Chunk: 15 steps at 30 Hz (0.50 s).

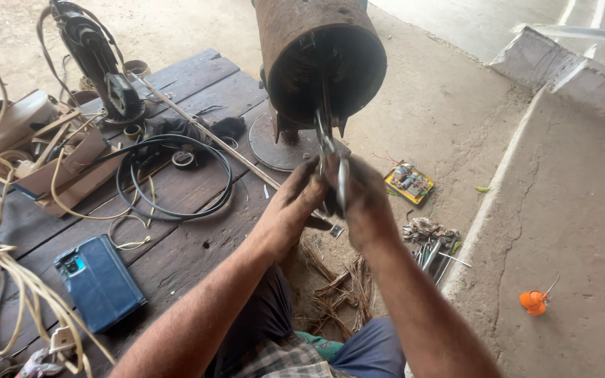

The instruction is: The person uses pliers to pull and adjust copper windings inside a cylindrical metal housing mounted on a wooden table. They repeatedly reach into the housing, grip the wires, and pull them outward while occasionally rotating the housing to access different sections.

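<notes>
We're looking down at a dark plank table w/ bare sandy ground to the right of it and a concrete slab edge beyond. Biggest item in front of us: a rusty cylindrical motor housing, open mouth tilted toward us, sitting above a round metal base plate at the table's far right corner. Both hands meet just below that mouth. Our left hand and right hand are closed together around the handles of metal pliers; the tool's long axis runs roughly straight up from the grip, nose reaching into the housing's dark opening, so the work lies directly above and ahead of the hands, approx. equal reach for both. Can't tell what the nose bites on inside; too dark. On the table to the left: a black motor part on a stand, a cardboard box of bits w/ cream cord trailing out, a loop of black cable, and a blue phone case near our left forearm. On the ground right of the hands: a small circuit board, a pile of hand tools, and farther off a small orange object.
</notes>
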{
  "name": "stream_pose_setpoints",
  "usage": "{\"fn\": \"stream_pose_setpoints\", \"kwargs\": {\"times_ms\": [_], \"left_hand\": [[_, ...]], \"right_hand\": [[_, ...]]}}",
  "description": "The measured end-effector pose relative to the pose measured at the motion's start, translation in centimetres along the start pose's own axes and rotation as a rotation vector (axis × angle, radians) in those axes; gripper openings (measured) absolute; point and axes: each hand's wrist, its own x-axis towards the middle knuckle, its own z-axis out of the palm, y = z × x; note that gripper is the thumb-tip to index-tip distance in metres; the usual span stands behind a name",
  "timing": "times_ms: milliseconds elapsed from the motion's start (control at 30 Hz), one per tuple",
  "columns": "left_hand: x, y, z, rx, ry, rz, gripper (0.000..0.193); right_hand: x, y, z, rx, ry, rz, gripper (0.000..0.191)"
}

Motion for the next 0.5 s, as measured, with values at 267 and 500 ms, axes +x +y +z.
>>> {"fn": "stream_pose_setpoints", "kwargs": {"times_ms": [267, 500], "left_hand": [[0.4, 4.5, 0.9, 0.011, 0.074, -0.13, 0.129], [1.7, 5.0, 0.8, 0.007, 0.081, -0.161, 0.121]], "right_hand": [[3.5, -2.8, 0.3, -0.089, -0.083, 0.243, 0.063], [3.4, -4.4, 1.8, -0.156, -0.036, 0.281, 0.055]]}}
